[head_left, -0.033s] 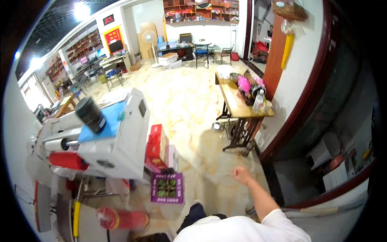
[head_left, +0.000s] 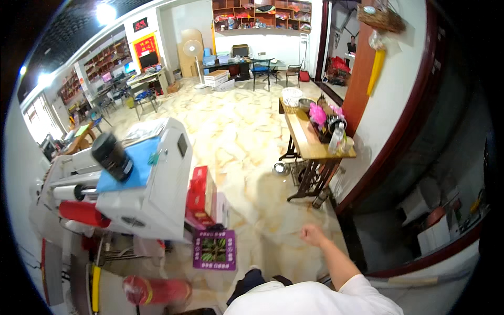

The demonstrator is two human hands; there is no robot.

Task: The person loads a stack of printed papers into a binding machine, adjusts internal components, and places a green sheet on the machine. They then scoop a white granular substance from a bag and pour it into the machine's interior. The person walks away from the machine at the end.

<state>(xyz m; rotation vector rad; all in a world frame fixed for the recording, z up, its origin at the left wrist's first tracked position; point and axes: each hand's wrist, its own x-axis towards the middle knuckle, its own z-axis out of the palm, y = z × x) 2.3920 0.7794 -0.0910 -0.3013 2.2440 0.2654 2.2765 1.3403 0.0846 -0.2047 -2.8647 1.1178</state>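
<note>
My right hand is curled into a fist at the lower right, above the tiled floor, with nothing visible in it. My left hand is not in view. To the left stands a large white roller machine with a red roll, a blue mat and a dark cylindrical container on top. Beside its base are red boxes and a purple-rimmed carton. A red extinguisher-like cylinder is at the lower left.
On the right, a wooden table on iron legs holds baskets, pink flowers and a bottle, beside a dark doorway. Behind are a fan, desks, chairs and shelves. A person shows through the back doorway.
The view has shifted slightly, so the machine and boxes sit a little lower and further left. My right hand remains curled, slightly lower in the picture.
</note>
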